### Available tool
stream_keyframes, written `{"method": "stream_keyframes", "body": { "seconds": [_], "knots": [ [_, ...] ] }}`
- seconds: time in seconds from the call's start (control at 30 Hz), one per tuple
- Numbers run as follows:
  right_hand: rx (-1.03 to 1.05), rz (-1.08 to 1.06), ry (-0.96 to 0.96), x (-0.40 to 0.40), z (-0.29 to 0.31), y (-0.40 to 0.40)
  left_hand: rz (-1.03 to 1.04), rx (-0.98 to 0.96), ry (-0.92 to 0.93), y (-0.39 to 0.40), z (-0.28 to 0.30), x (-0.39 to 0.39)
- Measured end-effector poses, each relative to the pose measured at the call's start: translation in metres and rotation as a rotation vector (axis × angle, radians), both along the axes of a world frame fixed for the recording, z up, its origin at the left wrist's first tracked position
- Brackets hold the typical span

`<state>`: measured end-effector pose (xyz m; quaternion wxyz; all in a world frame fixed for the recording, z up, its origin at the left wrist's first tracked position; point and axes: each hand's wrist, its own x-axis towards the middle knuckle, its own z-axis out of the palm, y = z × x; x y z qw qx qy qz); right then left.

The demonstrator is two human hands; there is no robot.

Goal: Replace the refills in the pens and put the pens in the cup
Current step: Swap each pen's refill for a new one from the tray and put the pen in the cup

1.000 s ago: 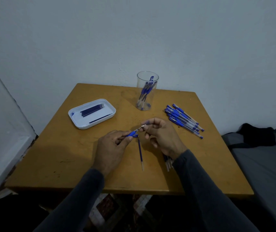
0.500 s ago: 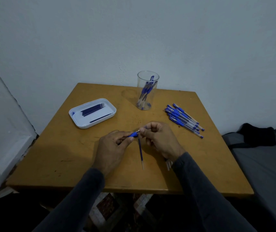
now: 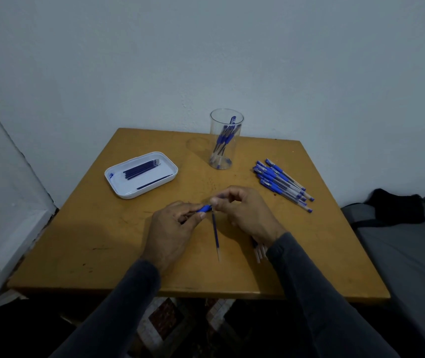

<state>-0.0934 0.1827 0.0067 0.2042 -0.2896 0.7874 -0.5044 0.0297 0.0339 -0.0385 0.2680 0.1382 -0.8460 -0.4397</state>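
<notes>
Pale grey walls close in behind a square ochre wooden bench [image 3: 97,244], on which everything is laid out. A blue-gripped pen barrel [image 3: 204,208] is pinched between the curled fingers and thumb of the left hand [image 3: 171,232]. The pen's front end is pinched by the fingertips of the right hand [image 3: 242,211], just beside the left. A thin blue refill [image 3: 215,235] is seen lying on the bench between the hands. Further back, finished pens are held upright in a clear plastic cup [image 3: 225,140]; spare refills are kept in a white rectangular tray [image 3: 118,188]; a pile of blue pens [image 3: 282,183] lies at the right
</notes>
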Motion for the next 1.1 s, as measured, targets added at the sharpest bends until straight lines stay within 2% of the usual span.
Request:
{"method": "stream_keyframes", "body": {
  "seconds": [0.07,0.2,0.37,0.53,0.63,0.87,1.0,1.03,1.1],
  "knots": [
    [-0.036,0.032,-0.028,0.001,0.001,0.001,-0.004,-0.019,0.003,0.000,0.000,0.000],
    [0.045,-0.027,0.011,0.002,-0.001,-0.004,-0.003,-0.012,-0.010,-0.001,-0.001,-0.001],
    [-0.060,0.038,-0.098,-0.001,0.001,0.000,0.003,-0.042,-0.017,0.000,0.000,-0.001],
    [0.039,-0.004,-0.027,0.001,0.001,-0.003,0.019,-0.024,-0.037,0.000,0.000,0.000],
    [-0.045,0.031,-0.108,0.000,0.002,-0.002,0.006,-0.014,-0.026,0.000,0.000,0.000],
    [-0.021,-0.045,-0.068,0.003,-0.002,-0.010,0.035,-0.041,-0.016,0.000,0.002,0.002],
    [-0.087,-0.052,-0.131,0.006,0.001,-0.012,0.079,-0.041,0.003,-0.001,0.001,0.001],
    [-0.083,-0.071,-0.114,0.005,0.000,-0.014,0.097,-0.024,0.015,-0.002,0.001,0.000],
    [0.064,-0.116,0.107,0.000,-0.004,-0.019,0.149,0.025,0.039,-0.004,0.002,-0.001]
  ]
}}
